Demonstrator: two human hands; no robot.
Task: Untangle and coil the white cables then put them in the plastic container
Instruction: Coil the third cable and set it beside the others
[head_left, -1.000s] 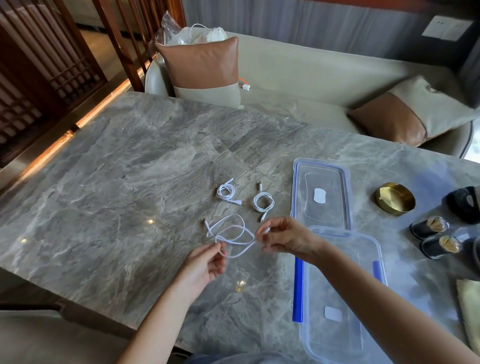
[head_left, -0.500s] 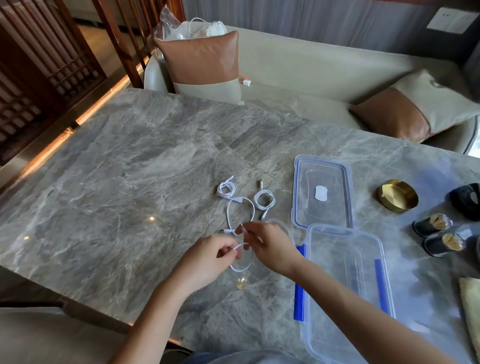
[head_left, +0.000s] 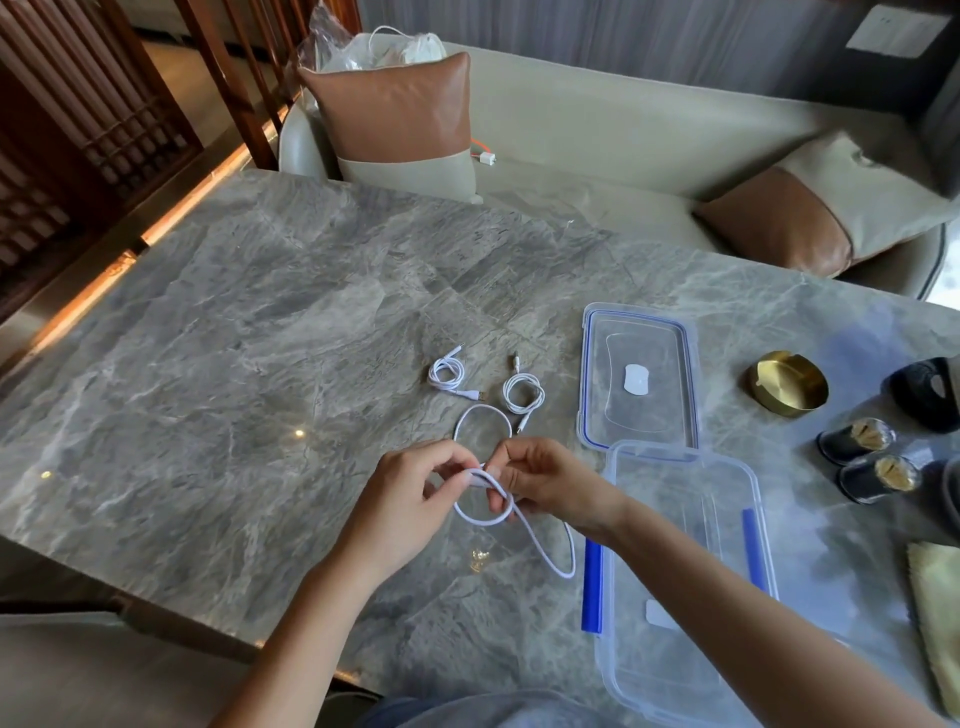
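Both hands have drawn together since a second ago: left hand (head_left: 410, 499) and right hand (head_left: 540, 483) now pinch the loose white cable (head_left: 519, 525), forming loops above the worktop (head_left: 234, 364). Two coiled cables (head_left: 447, 375) wait at 12 o'clock. At 3 o'clock the open plastic container (head_left: 685, 571) leaves clear room.
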